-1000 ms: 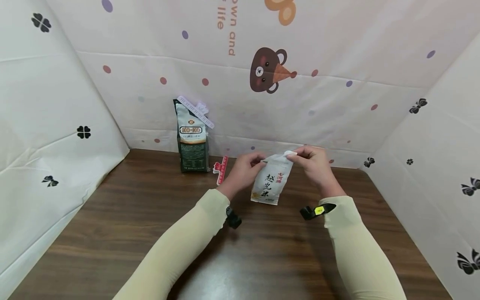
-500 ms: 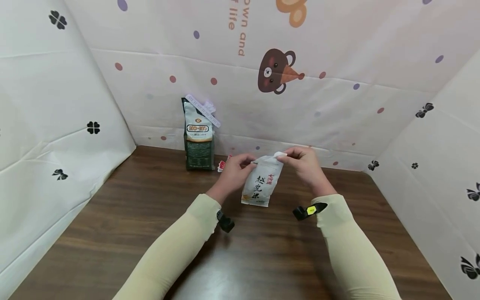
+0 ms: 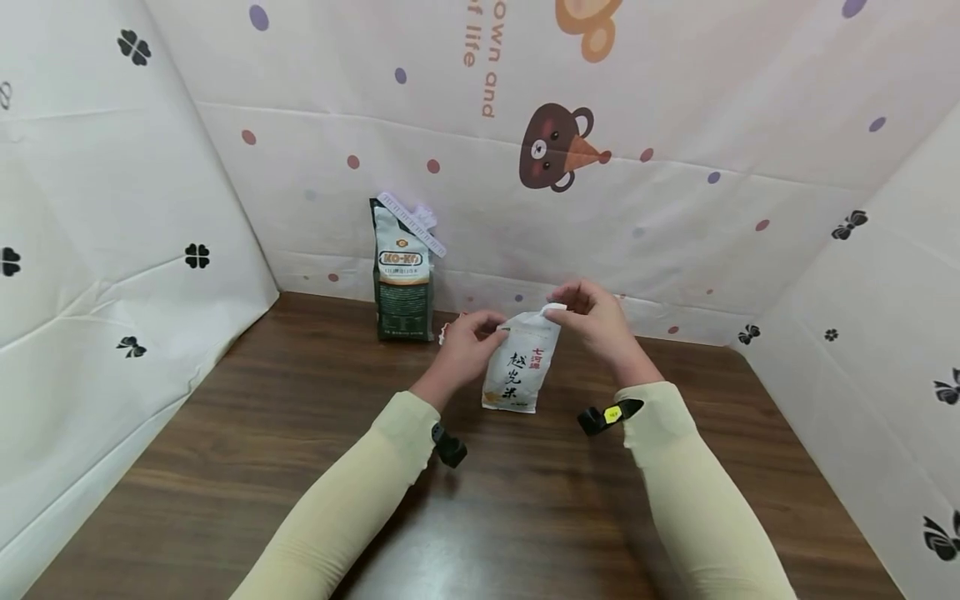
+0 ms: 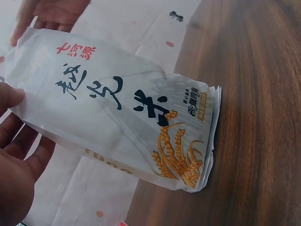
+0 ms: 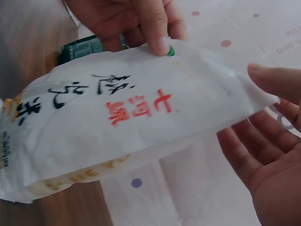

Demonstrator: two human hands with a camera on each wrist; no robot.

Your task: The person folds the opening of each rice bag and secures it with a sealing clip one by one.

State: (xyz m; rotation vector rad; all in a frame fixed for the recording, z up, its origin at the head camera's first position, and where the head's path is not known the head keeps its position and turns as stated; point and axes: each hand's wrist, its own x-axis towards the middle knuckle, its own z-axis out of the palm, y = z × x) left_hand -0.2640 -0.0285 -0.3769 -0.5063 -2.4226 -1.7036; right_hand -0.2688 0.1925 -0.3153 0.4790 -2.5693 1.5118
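A white rice bag (image 3: 522,358) with black and red characters stands on the table, leaning slightly, its bottom at the tabletop. At its upper left side my left hand (image 3: 467,346) pinches it, thumb in front and fingers behind. My right hand (image 3: 600,327) is at the upper right corner, thumb on the near side and fingers curled behind the top edge. In the left wrist view, wheat ears are printed near the bottom of the rice bag (image 4: 108,99). The right wrist view shows the right thumb (image 5: 275,82) beside the bag's narrow top corner.
A green and white KO-KO bag (image 3: 403,287) stands against the back wall sheet, a lilac sealing clip (image 3: 412,223) across its top. Mostly hidden behind my left hand is a red clip (image 3: 444,333). Patterned sheets close off the back and both sides.
Between the frames the head view shifts, and the rice bag and hands appear further left. My right hand's fingers have risen and spread a little at the bag's top corner.
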